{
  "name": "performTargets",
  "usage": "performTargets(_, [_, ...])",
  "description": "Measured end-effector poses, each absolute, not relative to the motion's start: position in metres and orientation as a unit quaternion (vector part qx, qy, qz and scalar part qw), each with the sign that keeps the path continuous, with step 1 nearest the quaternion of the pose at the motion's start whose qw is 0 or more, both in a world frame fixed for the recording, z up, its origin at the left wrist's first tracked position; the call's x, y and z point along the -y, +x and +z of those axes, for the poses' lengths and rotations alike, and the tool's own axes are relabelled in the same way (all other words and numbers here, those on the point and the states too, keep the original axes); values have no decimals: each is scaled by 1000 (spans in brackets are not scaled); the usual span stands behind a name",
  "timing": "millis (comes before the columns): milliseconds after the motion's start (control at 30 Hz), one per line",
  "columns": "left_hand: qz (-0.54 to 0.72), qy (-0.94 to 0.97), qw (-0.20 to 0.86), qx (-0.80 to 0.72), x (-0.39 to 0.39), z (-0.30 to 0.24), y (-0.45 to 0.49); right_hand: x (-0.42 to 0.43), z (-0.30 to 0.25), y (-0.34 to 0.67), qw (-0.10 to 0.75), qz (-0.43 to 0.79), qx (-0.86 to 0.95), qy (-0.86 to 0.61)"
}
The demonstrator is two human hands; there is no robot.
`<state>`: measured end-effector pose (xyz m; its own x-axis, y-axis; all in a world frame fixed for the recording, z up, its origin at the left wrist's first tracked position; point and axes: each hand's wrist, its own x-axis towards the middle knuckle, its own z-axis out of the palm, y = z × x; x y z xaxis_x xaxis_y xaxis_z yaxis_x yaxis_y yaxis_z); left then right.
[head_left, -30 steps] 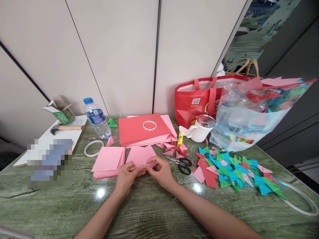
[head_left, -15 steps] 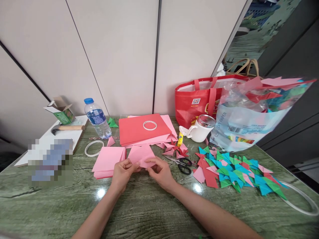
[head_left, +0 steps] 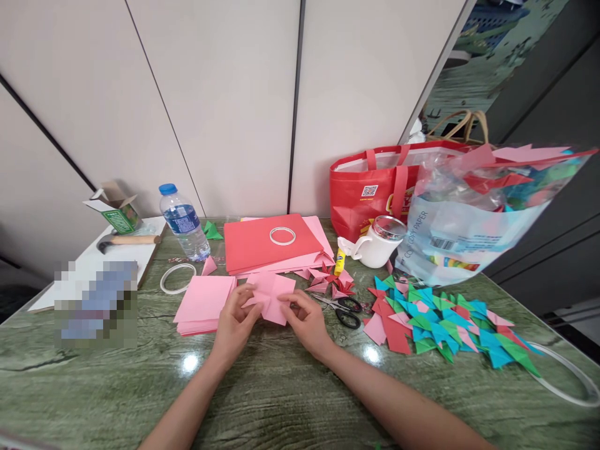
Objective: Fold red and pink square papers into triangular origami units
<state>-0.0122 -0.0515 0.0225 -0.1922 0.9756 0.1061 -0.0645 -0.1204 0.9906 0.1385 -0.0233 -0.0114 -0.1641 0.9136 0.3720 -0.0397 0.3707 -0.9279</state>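
Observation:
A square of pink paper (head_left: 276, 294) with crossing creases is held up between my two hands, just above the green table. My left hand (head_left: 237, 320) pinches its left edge between thumb and fingers. At the right edge, my right hand (head_left: 304, 320) grips it the same way. Beside my left hand lies a stack of pink paper squares (head_left: 206, 300). Scissors with black handles (head_left: 347, 309) rest to the right of my right hand. Folded pink and red pieces (head_left: 323, 281) lie behind the scissors.
Red sheets (head_left: 267, 244) with a tape ring lie at the back. A water bottle (head_left: 180, 225) stands left; a white mug (head_left: 377, 247), glue stick (head_left: 340, 262), red bag (head_left: 351, 200) and plastic bag (head_left: 469, 231) are right. Folded coloured pieces (head_left: 435, 319) spread across the right side.
The pink paper was folded or tilted in my hands and now shows opened out, with crossed creases. My fingers have shifted to its left and right edges.

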Motion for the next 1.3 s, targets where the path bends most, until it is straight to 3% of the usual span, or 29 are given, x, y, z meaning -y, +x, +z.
performTargets(667, [564, 429, 427, -562, 49, 19, -17, 25, -14, 138, 496, 496, 639, -317])
performTargets(900, [541, 437, 461, -551, 52, 20, -10, 24, -13, 139, 518, 458, 615, -378])
performTargets(1300, [525, 397, 546, -518, 56, 18, -4, 22, -14, 138, 533, 513, 557, -378])
